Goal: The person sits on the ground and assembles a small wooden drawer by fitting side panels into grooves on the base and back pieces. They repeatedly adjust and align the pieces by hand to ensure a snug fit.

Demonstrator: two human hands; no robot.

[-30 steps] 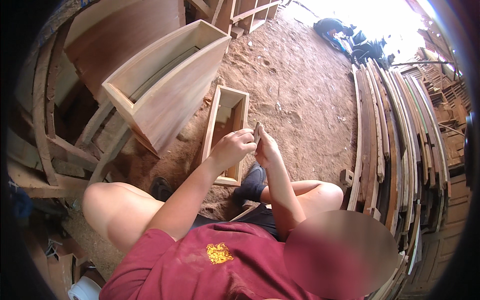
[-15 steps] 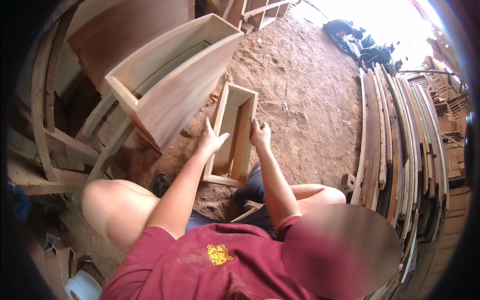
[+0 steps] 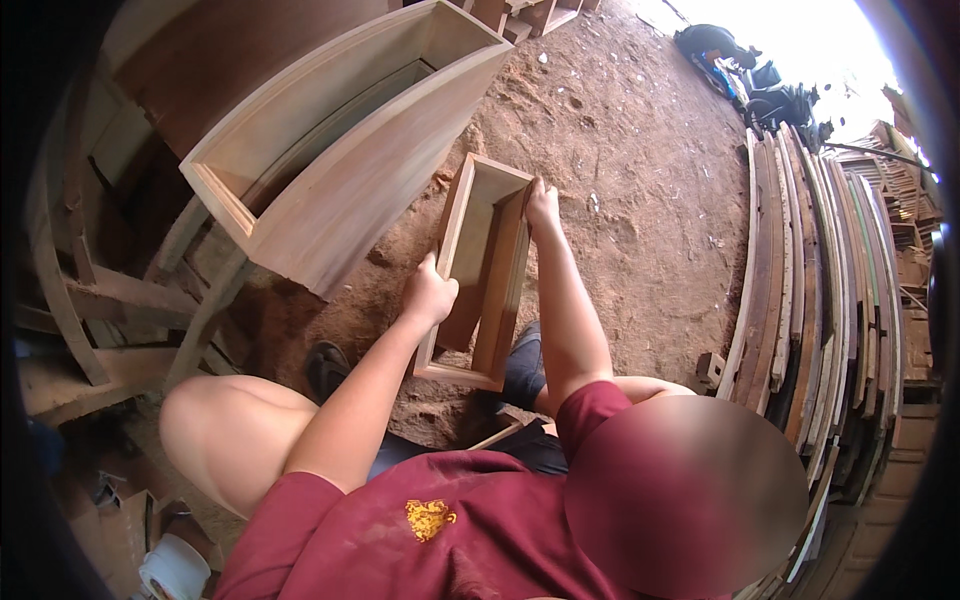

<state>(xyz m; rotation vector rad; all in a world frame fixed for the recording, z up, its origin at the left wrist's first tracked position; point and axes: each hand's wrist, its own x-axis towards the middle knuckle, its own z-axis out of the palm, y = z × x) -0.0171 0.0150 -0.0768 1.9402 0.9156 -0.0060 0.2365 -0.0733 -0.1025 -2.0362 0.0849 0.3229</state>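
A narrow rectangular wooden drawer box (image 3: 507, 290), open on top, is held between my two hands just above the dirt floor in front of my legs. My left hand (image 3: 430, 291) grips the middle of its left long wall, fingers wrapped over the edge. Near the far right corner, my right hand (image 3: 542, 203) is closed on the right wall; some of its fingers are hidden behind the wood. A gap shows at the near end of the box's bottom, with floor visible through it.
A larger wooden cabinet (image 3: 390, 150) with an open face stands at left, on wooden supports. Long timber strips (image 3: 775, 270) lie stacked at right, a small wood block (image 3: 711, 369) beside them. Dark bags (image 3: 712, 45) rest at the far right. A white roll (image 3: 175, 568) sits lower left.
My right hand has moved farther up the box's right wall to its far corner. My left hand has closed from a spread thumb to a grip. The box has shifted slightly right.
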